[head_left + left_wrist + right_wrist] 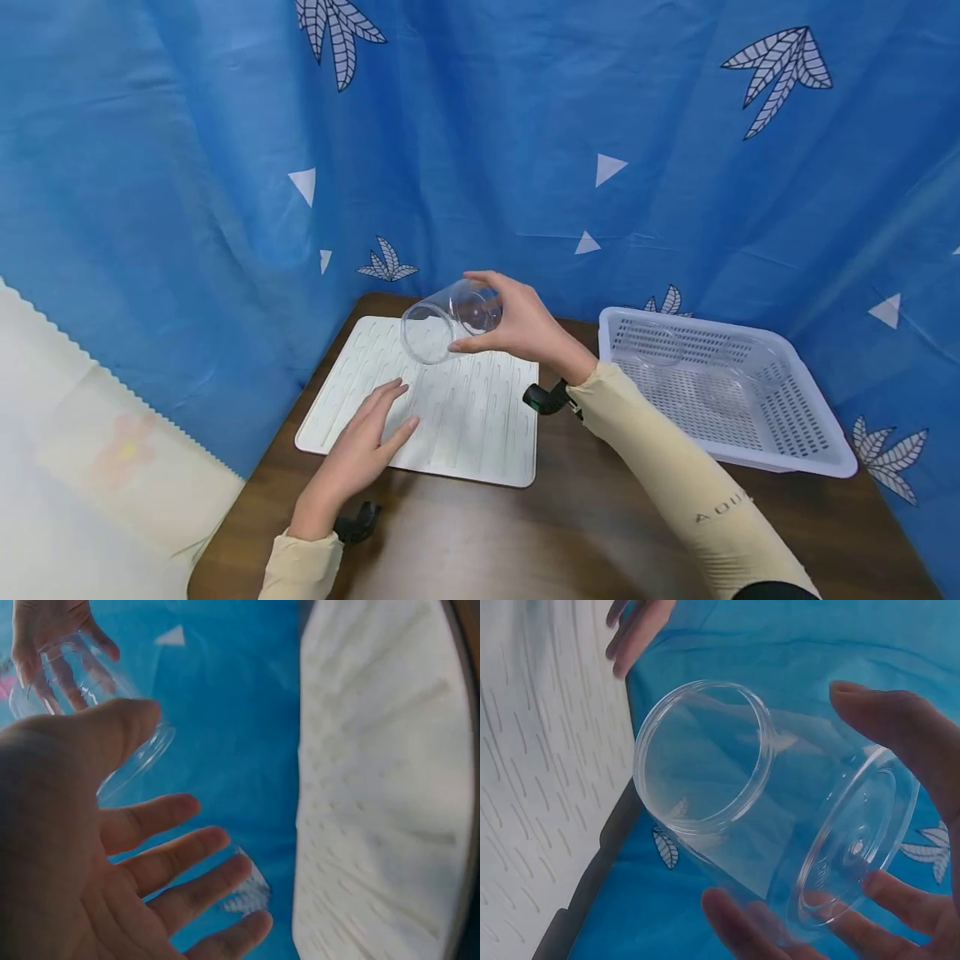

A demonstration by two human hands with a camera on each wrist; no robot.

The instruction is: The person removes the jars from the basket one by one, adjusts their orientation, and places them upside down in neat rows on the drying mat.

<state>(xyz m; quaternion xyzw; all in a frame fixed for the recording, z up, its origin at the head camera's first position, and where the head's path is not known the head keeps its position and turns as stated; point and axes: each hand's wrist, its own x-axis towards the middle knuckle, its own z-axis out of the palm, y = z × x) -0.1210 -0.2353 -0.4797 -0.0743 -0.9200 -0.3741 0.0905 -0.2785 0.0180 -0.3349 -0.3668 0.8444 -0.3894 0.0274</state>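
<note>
Over the mat (457, 450), I see the right hand (516, 325) gripping a jar (780, 799), the left hand (362, 446) apart, empty. Any slackness could drop it.

A clear cylindrical jar (447, 315) tilts sideways in the right hand (520, 321).

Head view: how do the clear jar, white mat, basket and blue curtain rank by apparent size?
1. Blue curtain, largest
2. White mat and basket: too alike to rank
3. Clear jar in the right hand, smallest
</note>
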